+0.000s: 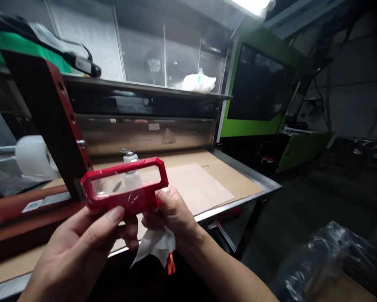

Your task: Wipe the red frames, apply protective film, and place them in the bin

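A glossy red plastic frame (133, 203) with a long see-through window is held up, slightly tilted, above the bench edge. My left hand (87, 239) is closed on its lower left part, thumb in front. At its right end, my right hand (174, 207) is closed around a crumpled white cloth (157, 247), with the thumb against the frame. An orange piece (171, 263) pokes out below that cloth; its kind is unclear. Behind the frame stands a small white bottle (131, 157) with a metal top, partly seen through the window.
Brown board and a pale sheet (201, 184) cover the metal-edged bench (270, 184). A dark red steel stand (50, 117) rises at left, beside a white roll (34, 157). A shelf (144, 87) holds a white bundle (199, 82). Clear plastic (333, 247) lies at lower right.
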The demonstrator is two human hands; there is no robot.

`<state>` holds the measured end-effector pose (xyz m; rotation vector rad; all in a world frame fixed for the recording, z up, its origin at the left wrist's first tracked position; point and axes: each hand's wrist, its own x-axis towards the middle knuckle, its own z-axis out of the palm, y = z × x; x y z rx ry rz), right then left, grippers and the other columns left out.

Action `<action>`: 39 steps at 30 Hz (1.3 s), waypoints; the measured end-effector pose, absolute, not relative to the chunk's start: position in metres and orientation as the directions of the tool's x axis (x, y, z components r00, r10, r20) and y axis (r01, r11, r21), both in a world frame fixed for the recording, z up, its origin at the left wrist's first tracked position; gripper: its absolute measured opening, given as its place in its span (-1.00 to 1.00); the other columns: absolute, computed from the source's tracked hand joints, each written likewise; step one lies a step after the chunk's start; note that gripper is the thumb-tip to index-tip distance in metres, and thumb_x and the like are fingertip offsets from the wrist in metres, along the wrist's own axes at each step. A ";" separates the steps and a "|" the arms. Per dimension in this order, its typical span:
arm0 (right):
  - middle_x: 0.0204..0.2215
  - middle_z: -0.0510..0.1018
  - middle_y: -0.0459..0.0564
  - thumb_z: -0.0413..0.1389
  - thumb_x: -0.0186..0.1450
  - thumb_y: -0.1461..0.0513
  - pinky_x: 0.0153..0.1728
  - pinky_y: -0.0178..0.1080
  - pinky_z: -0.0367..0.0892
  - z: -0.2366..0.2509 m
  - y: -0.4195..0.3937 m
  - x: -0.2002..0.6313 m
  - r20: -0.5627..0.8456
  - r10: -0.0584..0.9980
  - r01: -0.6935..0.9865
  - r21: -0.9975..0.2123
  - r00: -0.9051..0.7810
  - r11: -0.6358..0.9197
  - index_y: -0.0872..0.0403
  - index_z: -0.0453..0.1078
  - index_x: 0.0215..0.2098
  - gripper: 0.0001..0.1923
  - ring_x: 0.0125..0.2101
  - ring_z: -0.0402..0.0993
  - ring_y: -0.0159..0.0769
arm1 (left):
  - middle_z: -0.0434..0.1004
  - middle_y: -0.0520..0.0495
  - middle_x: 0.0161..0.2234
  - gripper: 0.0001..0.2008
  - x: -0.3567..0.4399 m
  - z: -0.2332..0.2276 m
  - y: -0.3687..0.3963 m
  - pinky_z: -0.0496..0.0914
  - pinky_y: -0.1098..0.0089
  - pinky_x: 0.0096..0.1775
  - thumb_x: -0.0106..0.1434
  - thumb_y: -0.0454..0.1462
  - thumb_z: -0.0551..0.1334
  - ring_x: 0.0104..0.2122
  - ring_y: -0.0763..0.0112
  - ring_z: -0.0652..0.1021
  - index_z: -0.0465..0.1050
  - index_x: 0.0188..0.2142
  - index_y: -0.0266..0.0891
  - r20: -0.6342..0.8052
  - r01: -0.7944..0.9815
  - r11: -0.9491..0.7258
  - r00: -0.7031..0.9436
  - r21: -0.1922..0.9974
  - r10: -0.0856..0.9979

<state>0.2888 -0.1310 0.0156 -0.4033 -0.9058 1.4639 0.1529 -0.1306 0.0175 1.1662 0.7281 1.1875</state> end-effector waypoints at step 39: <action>-0.85 0.14 -0.32 0.29 -0.05 0.01 -0.76 -0.41 -0.17 0.211 -0.120 0.275 0.864 0.495 -0.468 -0.476 -0.092 0.744 0.08 0.14 -0.70 -0.54 -0.81 -0.09 -0.65 | 0.55 0.04 -0.54 -0.85 0.144 0.209 -0.150 0.43 0.58 -0.50 0.08 -0.26 0.32 -0.55 0.52 0.52 0.55 -0.34 -0.28 0.829 -0.399 -0.728 0.222 0.557 0.513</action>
